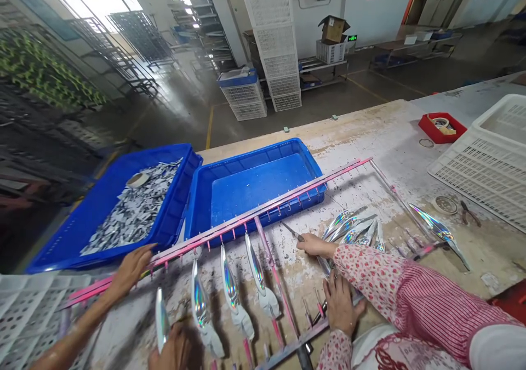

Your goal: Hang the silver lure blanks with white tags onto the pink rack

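Observation:
A long pink hook rack (263, 205) lies slantwise across the worktable. Several shiny holographic fish-shaped lures (230, 288) hang from its hooks. My left hand (130, 271) grips the rack's left end, next to the blue bin of scraps (135, 205). My right hand (172, 353) sits low at the frame's bottom edge, closed on the lower end of one lure (161, 318). A co-worker in floral sleeves is at the right: one hand (313, 245) holds a small tool, the other hand (341, 304) rests on a second rack bar (287, 348).
An empty blue bin (255, 183) stands behind the rack. Loose lures (353, 227) are piled mid-table. A white crate (493, 151), a red tray (441, 126), a tape roll (446, 204) and pliers (468, 214) are on the right. Another white crate (24, 315) fills the bottom left.

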Demonstrator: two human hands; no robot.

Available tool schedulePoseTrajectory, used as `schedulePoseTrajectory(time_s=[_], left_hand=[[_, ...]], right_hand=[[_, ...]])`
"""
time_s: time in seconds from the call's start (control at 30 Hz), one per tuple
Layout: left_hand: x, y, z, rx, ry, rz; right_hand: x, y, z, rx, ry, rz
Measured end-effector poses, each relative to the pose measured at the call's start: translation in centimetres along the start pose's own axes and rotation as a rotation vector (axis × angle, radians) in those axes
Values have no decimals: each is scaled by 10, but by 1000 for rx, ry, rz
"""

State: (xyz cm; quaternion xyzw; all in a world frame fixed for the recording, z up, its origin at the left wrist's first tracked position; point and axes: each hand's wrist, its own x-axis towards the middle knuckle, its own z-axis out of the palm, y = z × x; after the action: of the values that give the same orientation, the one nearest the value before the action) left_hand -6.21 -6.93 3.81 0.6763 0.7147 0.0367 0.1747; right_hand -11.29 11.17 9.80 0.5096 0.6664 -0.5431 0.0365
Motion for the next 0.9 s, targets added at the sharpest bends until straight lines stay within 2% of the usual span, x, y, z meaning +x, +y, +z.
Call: schedulePoseTrajectory(time_s=[0.2,0.37,0.43,0.53,0.6,0.7,0.77,0.9], left_hand=[[4,2,4,-253,42,-7],[2,0,5,-259,48,-18],[2,0,7,-256,36,-5],[2,0,9,-257,4,-7],[2,0,11,-258,-1,-6],[2,0,12,-253,28,8],[2,-1,14,-245,36,13],[2,-4,23,-220,5,15]], right_hand=[[-2,-4,-10,89,24,-93],[7,-13,-6,-152,86,-64],[7,-6,2,-285,118,-86],[4,12,13,-442,82,-142],[3,19,16,-334,42,-138],[4,18,13,79,-16,-53],[7,10,8,278,-63,18],[9,-6,-4,341,-93,77]])
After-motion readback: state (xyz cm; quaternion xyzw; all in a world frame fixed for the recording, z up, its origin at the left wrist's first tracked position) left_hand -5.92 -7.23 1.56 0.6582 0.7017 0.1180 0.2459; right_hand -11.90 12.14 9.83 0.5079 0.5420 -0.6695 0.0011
